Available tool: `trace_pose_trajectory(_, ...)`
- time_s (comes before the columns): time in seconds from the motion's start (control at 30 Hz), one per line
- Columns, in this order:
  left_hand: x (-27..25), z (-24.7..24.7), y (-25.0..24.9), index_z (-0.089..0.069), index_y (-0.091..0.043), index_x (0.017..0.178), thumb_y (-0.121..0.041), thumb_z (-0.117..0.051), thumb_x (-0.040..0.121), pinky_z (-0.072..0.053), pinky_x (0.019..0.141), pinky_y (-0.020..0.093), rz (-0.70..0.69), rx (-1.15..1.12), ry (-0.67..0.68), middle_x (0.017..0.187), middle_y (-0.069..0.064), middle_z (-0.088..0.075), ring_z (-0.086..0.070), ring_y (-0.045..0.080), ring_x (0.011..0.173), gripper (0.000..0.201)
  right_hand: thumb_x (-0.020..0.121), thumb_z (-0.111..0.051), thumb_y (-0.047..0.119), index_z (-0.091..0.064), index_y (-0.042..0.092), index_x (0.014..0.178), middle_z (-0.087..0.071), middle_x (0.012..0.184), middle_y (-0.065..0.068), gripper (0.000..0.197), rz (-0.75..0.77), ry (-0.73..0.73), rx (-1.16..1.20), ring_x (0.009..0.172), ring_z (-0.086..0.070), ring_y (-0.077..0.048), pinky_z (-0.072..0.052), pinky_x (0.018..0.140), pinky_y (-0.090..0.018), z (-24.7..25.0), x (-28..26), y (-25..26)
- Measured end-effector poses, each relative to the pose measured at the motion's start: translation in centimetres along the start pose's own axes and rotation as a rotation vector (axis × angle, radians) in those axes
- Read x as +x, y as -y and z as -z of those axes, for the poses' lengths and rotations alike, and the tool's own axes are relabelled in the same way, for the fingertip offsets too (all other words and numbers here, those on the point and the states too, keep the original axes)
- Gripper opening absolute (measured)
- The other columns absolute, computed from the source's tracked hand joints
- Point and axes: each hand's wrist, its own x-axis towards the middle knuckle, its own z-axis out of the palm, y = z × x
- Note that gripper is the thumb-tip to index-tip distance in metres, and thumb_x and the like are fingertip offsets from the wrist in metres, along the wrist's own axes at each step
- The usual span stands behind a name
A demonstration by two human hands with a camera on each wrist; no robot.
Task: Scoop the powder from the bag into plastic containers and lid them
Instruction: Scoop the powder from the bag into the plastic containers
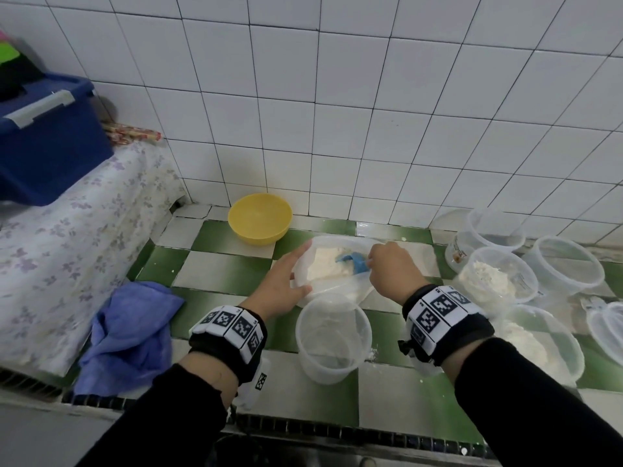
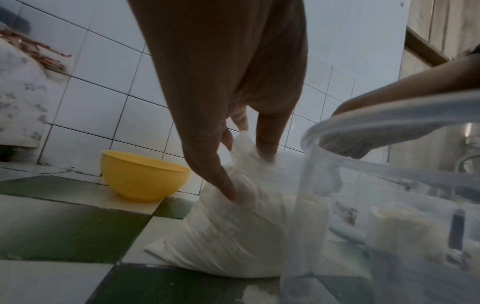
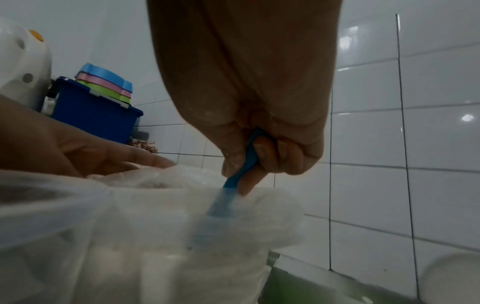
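A clear bag of white powder [image 1: 323, 264] lies open on the green-and-white checked counter [image 1: 215, 274]. My left hand [image 1: 286, 281] pinches the bag's left rim and holds its mouth open; the left wrist view shows fingers [image 2: 267, 139] on the bag [image 2: 233, 236]. My right hand [image 1: 394, 267] grips the handle of a blue scoop [image 1: 355, 261], whose bowl sits in the powder. The right wrist view shows the scoop handle [image 3: 246, 160] going down into the bag [image 3: 182, 226]. An empty clear container [image 1: 333, 338] stands just in front of the bag.
To the right stand several clear containers, two holding powder [image 1: 495, 278] [image 1: 539, 342] and others empty [image 1: 566, 264]; a lid [image 1: 606, 325] lies at the far right. A yellow bowl [image 1: 259, 219] is by the wall, a blue cloth [image 1: 128, 332] and a blue bin [image 1: 47, 139] on the left.
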Motion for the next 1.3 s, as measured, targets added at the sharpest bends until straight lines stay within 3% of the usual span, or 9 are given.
trace_pose_trajectory(0.2,0.0,-0.6,-0.2,-0.028,-0.040,0.146,-0.006,-0.062,0.090,-0.040,0.108,0.040,0.021,-0.068,-0.040,0.148,-0.002,-0.031,-0.041,0.019,0.128,0.074,0.087,-0.043,0.002,-0.063,-0.001,0.097,-0.063,0.103,-0.016,0.022,-0.068,0.041,0.185,0.095,-0.059,-0.029,-0.038,0.068,-0.025,-0.7,1.2,-1.0)
trace_pose_trajectory(0.43,-0.9,-1.9,-0.4,-0.029,-0.036,0.147,-0.013,-0.060,0.093,-0.048,0.088,0.024,0.087,-0.223,-0.172,0.149,-0.009,-0.037,-0.053,0.017,0.121,0.066,0.094,-0.045,0.006,-0.065,-0.008,0.101,-0.065,0.106,-0.018,0.025,-0.122,0.051,0.437,0.101,-0.058,-0.030,-0.045,0.081,-0.031,0.2,1.5,-3.1)
trace_pose_trajectory(0.6,-2.4,-3.1,-0.6,-0.027,-0.035,0.148,-0.020,-0.057,0.096,-0.050,0.069,0.013,0.118,-0.295,-0.279,0.138,-0.011,-0.041,-0.058,0.002,0.102,0.063,0.095,-0.049,0.011,-0.067,-0.004,0.099,-0.061,0.090,-0.014,0.024,-0.129,0.062,0.611,0.078,-0.052,-0.021,-0.041,0.070,-0.029,0.8,1.8,-4.2)
trace_pose_trajectory(0.67,-3.1,-3.7,-0.6,-0.027,-0.036,0.148,-0.023,-0.057,0.096,-0.048,0.075,0.015,0.136,-0.308,-0.316,0.137,-0.013,-0.042,-0.058,0.010,0.110,0.061,0.094,-0.049,0.011,-0.067,-0.003,0.100,-0.062,0.089,-0.014,0.023,-0.127,0.078,0.662,0.072,-0.050,-0.020,-0.042,0.068,-0.029,1.1,2.0,-4.5)
trace_pose_trajectory(0.77,-4.4,-4.5,-0.8,-0.031,-0.040,0.145,-0.028,-0.058,0.095,-0.048,0.090,0.031,0.164,-0.344,-0.374,0.130,-0.015,-0.048,-0.056,0.014,0.112,0.058,0.094,-0.051,0.011,-0.066,-0.001,0.098,-0.061,0.086,-0.013,0.020,-0.101,0.094,0.714,0.058,-0.042,-0.013,-0.039,0.058,-0.025,1.8,1.7,-4.7)
trace_pose_trajectory(0.87,-5.5,-5.4,-1.0,-0.040,-0.041,0.136,-0.030,-0.058,0.094,-0.050,0.073,0.025,0.158,-0.369,-0.441,0.114,-0.020,-0.054,-0.057,0.000,0.099,0.047,0.095,-0.050,0.014,-0.066,0.001,0.099,-0.062,0.087,-0.012,0.021,-0.042,0.105,0.756,0.055,-0.036,-0.011,-0.031,0.052,-0.021,2.7,1.1,-5.1)
trace_pose_trajectory(1.0,-6.6,-6.3,-0.7,-0.054,-0.026,0.130,-0.021,-0.059,0.094,-0.048,0.070,0.019,0.138,-0.416,-0.505,0.119,-0.004,-0.062,-0.058,0.005,0.106,0.037,0.095,-0.050,0.014,-0.064,0.004,0.098,-0.061,0.080,-0.006,0.017,0.011,0.175,0.844,0.057,-0.039,-0.008,-0.031,0.053,-0.020,3.7,0.1,-5.6)
trace_pose_trajectory(1.1,-7.4,-6.8,-0.6,-0.062,-0.023,0.120,-0.020,-0.059,0.094,-0.052,0.064,0.018,0.133,-0.461,-0.507,0.118,-0.004,-0.065,-0.062,0.009,0.103,0.026,0.094,-0.052,0.013,-0.065,0.005,0.093,-0.063,0.076,-0.006,0.015,0.058,0.253,0.875,0.058,-0.040,-0.010,-0.032,0.055,-0.022,4.1,-0.6,-6.3)
trace_pose_trajectory(1.3,-8.0,-7.6,-0.3,-0.069,-0.025,0.108,-0.020,-0.058,0.095,-0.054,0.079,0.034,0.172,-0.542,-0.521,0.111,-0.002,-0.070,-0.066,0.017,0.100,0.018,0.091,-0.056,0.011,-0.067,0.006,0.086,-0.064,0.073,-0.006,0.014,0.162,0.385,0.814,0.057,-0.035,-0.012,-0.030,0.054,-0.022,3.7,-2.1,-7.1)
